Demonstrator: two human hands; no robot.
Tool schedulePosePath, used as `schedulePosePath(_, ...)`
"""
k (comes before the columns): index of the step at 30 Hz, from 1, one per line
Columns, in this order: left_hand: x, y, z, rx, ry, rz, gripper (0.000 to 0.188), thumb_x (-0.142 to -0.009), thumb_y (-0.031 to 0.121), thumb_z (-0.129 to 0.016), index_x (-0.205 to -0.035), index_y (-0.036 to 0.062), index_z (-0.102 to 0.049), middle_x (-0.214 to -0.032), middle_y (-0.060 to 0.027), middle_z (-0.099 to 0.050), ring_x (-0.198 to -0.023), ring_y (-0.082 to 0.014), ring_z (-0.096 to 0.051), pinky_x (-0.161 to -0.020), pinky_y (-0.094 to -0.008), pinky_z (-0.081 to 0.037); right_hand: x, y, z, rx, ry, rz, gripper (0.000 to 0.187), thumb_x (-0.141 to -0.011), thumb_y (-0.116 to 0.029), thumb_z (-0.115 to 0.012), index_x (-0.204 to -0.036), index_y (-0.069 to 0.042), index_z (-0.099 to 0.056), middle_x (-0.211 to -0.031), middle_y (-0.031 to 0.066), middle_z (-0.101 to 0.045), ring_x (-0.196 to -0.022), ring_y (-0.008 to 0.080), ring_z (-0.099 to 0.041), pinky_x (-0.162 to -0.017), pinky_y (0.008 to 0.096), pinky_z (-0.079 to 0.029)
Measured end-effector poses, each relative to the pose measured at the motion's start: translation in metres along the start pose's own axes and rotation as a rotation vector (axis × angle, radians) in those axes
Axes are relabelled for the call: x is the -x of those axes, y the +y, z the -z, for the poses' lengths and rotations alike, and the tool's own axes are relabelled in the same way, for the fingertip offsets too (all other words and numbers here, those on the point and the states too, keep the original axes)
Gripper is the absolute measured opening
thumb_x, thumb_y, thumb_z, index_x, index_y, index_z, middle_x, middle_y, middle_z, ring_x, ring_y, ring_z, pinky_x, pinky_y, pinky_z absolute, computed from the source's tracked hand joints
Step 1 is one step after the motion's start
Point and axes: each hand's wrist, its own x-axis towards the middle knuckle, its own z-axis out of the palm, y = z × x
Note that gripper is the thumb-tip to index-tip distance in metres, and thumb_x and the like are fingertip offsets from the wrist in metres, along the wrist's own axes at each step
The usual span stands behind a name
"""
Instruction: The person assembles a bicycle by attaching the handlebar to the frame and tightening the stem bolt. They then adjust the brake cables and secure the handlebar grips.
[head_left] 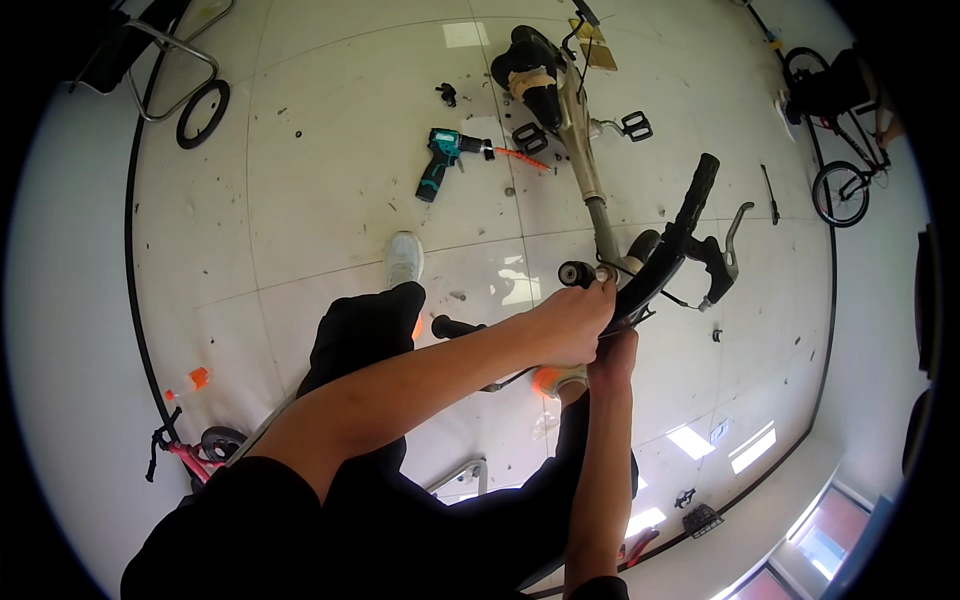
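Handlebar [652, 281]: 1 o'clock from your hands | left hand [578, 326]: curled at its centre | right hand [613, 357]: 4 o'clock from left | both grasps hidden, can't tell | steady the bar squarely

We log a beige-grey bicycle frame tube [577, 135], smooth, painted-metal look, soft sheen. Long curved black handlebar [655, 275]: smooth, slight gloss; its black end grip [697, 190] looks rubbery, matt, textured. Bent silver brake lever [738, 235] reads as metal. Black saddle [523, 46]: smooth cover, rough, worn-looking tan patch [527, 83]. Teal-and-black pistol-shaped drill [437, 165]: moulded plastic. Pale cream tiled floor [330, 190]: glossy, reflecting light, specked. Loose black tyre [220, 101]: matt rubber. Bent silver chair tubing [208, 67]: shiny metal. We see black trousers [350, 335] as matt cloth.
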Motion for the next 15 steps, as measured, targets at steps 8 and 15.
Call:
schedulePosePath(8, 0.012, -0.036, -0.033, 0.316, 0.055, 0.226, 0.052, -0.072, 0.004, -0.064, -0.116, -0.0072, -0.040, -0.104, -0.0251, -0.057, -0.096, -0.0409, -0.059, -0.079, -0.0425, -0.050, -0.018, 0.016, 0.015, 0.300, 0.090, -0.088, 0.028, -0.076, -0.005, -0.042, -0.101, 0.004, -0.047, -0.090, 0.0155, -0.056, -0.075, 0.0237, -0.062, -0.064, 0.0350, -0.058)
schedulePosePath(15, 0.025, -0.055, -0.071, 0.409, 0.214, 0.361, 0.055, -0.071, 0.001, -0.063, -0.121, -0.0007, -0.039, -0.098, -0.0214, -0.061, -0.094, -0.0371, -0.061, -0.079, -0.0410, -0.048, -0.022, 0.049, 0.007, 0.371, 0.290, -0.110, 0.040, -0.077, -0.002, -0.043, -0.116, 0.007, -0.042, -0.100, 0.0175, -0.056, -0.087, 0.0262, -0.063, -0.070, 0.0347, -0.058)
